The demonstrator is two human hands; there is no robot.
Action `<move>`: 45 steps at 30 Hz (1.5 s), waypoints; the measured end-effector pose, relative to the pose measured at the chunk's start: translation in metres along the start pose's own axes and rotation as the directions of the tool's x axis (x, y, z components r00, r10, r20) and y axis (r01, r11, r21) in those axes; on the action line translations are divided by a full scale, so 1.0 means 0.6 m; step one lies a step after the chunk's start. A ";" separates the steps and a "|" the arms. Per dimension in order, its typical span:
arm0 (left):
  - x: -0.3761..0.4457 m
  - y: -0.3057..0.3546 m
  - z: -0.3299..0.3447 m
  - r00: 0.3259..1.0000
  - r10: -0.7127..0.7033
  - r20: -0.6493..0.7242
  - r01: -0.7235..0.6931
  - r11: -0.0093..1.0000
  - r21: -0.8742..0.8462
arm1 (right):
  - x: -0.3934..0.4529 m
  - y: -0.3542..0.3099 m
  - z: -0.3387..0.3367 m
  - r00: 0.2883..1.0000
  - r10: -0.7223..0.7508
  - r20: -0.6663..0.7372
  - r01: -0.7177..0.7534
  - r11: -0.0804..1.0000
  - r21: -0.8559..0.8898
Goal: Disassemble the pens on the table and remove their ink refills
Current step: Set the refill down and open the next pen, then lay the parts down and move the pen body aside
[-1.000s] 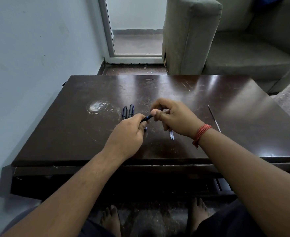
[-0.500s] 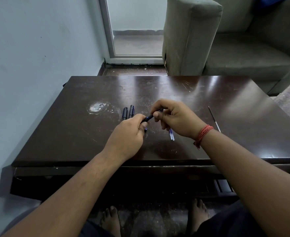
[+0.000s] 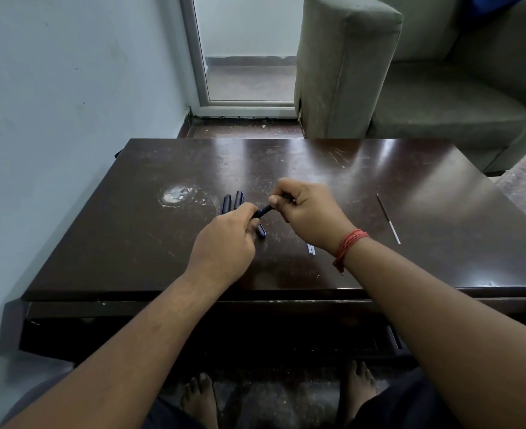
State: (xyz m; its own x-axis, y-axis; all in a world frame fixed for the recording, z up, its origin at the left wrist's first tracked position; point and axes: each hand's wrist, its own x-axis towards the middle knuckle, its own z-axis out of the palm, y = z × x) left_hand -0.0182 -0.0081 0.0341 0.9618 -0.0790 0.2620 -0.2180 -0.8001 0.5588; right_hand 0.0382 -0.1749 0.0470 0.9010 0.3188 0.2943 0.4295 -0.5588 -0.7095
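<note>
Leftmost, just beyond the left hand (image 3: 224, 243), two dark pen pieces (image 3: 232, 202) lying side by side on the table (image 3: 131, 230); fingers curled around the near end of a dark pen (image 3: 262, 211). Rightward, right hand (image 3: 309, 212) pinching the pen's far end, two pale refills (image 3: 311, 249) partly under its wrist. Farther right, well apart, a thin refill (image 3: 388, 218) lying alone.

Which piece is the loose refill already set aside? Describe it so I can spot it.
On the dark table, look right of the right hand, toward the right edge. The thin refill lies there alone, pale at its near end; the stubby dark pen parts sit left of the hands.
</note>
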 end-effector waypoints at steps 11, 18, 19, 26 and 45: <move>0.013 -0.033 -0.030 0.985 -0.141 -0.104 0.133 0.988 -0.080 | 0.016 0.019 0.067 0.991 0.077 0.107 -0.019 0.887 -0.462; 0.013 -0.029 -0.030 0.987 -0.140 -0.075 0.133 0.987 -0.093 | 0.005 0.031 0.076 0.986 0.012 0.169 0.087 0.820 -0.566; 0.012 -0.029 -0.030 0.987 -0.144 -0.069 0.137 0.986 -0.094 | 0.009 0.032 0.069 0.987 0.040 0.157 0.057 0.823 -0.565; 0.011 -0.024 -0.024 0.991 -0.130 0.016 0.131 0.987 -0.097 | 0.015 0.035 -0.021 0.970 0.230 -0.073 -0.210 0.953 0.218; 0.000 -0.011 0.000 0.995 -0.054 0.089 0.059 0.996 -0.061 | 0.007 0.020 -0.040 0.987 0.133 -0.089 -0.106 0.961 0.255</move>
State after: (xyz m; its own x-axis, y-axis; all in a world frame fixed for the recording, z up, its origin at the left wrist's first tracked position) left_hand -0.0164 -0.0028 0.0304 0.9830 -0.0886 0.1606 -0.1703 -0.7659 0.6199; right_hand 0.0488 -0.1986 0.0554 0.9519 0.1723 0.2532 0.3011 -0.3755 -0.8765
